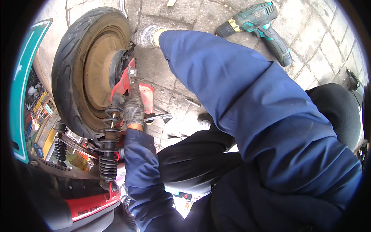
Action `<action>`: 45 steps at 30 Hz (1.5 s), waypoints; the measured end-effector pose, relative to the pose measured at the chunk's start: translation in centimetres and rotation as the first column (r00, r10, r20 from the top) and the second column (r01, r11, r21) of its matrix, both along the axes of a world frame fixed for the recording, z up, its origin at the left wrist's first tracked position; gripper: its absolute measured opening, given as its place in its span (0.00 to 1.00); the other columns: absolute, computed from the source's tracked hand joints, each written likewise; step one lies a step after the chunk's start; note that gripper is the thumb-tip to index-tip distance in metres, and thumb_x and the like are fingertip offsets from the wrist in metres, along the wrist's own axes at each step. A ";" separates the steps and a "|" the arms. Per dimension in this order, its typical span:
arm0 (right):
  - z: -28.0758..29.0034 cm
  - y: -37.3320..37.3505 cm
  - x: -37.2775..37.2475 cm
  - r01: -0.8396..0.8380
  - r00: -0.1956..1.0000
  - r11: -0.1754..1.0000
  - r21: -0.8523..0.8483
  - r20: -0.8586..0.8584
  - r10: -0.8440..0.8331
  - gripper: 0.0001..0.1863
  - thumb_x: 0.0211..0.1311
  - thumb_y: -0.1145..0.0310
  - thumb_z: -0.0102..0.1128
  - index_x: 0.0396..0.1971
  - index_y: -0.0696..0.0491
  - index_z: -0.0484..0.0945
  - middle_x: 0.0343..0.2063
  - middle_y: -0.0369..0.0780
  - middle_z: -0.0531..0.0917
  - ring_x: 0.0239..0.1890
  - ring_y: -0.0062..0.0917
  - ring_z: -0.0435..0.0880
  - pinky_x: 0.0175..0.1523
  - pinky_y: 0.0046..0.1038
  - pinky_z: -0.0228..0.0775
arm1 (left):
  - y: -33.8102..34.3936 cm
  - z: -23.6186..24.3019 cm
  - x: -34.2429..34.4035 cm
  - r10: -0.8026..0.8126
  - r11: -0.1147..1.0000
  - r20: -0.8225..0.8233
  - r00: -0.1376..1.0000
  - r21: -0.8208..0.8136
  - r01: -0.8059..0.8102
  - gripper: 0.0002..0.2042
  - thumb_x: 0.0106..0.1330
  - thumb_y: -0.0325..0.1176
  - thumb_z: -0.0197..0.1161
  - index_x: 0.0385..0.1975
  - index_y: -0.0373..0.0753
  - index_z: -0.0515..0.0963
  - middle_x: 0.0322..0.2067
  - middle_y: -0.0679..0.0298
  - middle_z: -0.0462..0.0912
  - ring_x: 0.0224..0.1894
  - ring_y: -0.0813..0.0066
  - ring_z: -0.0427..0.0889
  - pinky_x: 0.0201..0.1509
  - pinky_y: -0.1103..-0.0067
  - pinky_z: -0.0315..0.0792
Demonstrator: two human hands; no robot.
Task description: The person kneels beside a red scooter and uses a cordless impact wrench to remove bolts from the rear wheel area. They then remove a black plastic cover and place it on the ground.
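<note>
A scooter wheel with a black tyre point(63, 73) and a dusty brown hub point(96, 65) stands at the left. Beside the hub is a red metal bracket point(123, 83) bearing a bolt and nut point(133, 72). My left hand point(133, 106), in a grey knit glove, is closed around the bracket just below that nut, next to the coil-spring shock absorber point(108, 154). Farther off, my gloved right hand point(146, 35) is closed near the tyre's far right edge, by dark parts at the hub. Whatever its fingers hold is hidden.
A teal and black cordless drill point(255, 25) lies on the paving point(185, 19) at the far right. A silver wrench point(122, 7) lies beyond the tyre. A small metal rod point(193, 102) rests between the wheel and my legs. A green sign point(31, 85) stands left.
</note>
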State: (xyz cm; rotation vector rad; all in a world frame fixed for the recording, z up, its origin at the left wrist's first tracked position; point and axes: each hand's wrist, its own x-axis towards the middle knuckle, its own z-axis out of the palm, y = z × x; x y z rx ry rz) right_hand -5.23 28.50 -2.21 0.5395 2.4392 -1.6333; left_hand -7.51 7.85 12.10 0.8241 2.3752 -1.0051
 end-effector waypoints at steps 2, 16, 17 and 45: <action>-0.3 -0.4 -0.4 0.072 0.997 0.994 -0.082 -0.010 -0.073 0.20 0.63 0.59 0.47 0.46 0.54 0.80 0.41 0.49 0.83 0.45 0.43 0.82 0.51 0.37 0.72 | 0.4 -0.6 0.4 0.283 0.945 -0.055 0.958 0.188 -0.268 0.35 0.66 0.63 0.40 0.58 0.36 0.65 0.43 0.33 0.75 0.44 0.36 0.78 0.50 0.57 0.71; -1.1 -0.5 -3.3 0.065 0.998 0.996 0.053 0.013 -0.066 0.22 0.67 0.53 0.47 0.50 0.54 0.77 0.43 0.48 0.82 0.47 0.42 0.81 0.53 0.38 0.71 | 2.0 -0.2 2.3 0.483 0.850 -0.039 0.875 0.263 -0.457 0.46 0.61 0.73 0.37 0.44 0.23 0.74 0.41 0.36 0.78 0.46 0.43 0.79 0.50 0.61 0.72; -1.2 -0.4 -3.5 0.031 0.999 0.997 0.065 0.031 -0.033 0.22 0.68 0.53 0.46 0.50 0.54 0.78 0.43 0.49 0.82 0.47 0.42 0.81 0.53 0.39 0.71 | 1.9 -0.2 2.4 0.427 0.878 -0.026 0.904 0.252 -0.407 0.46 0.62 0.72 0.37 0.44 0.23 0.75 0.41 0.36 0.78 0.46 0.43 0.79 0.50 0.61 0.72; -2.1 0.6 -4.1 -0.126 0.992 0.992 -0.032 0.021 0.126 0.26 0.71 0.52 0.36 0.56 0.52 0.74 0.54 0.44 0.78 0.56 0.38 0.76 0.57 0.32 0.67 | -0.7 -1.9 1.6 0.425 0.869 0.000 0.905 0.281 -0.408 0.29 0.69 0.61 0.40 0.55 0.44 0.70 0.37 0.40 0.78 0.41 0.44 0.80 0.44 0.59 0.73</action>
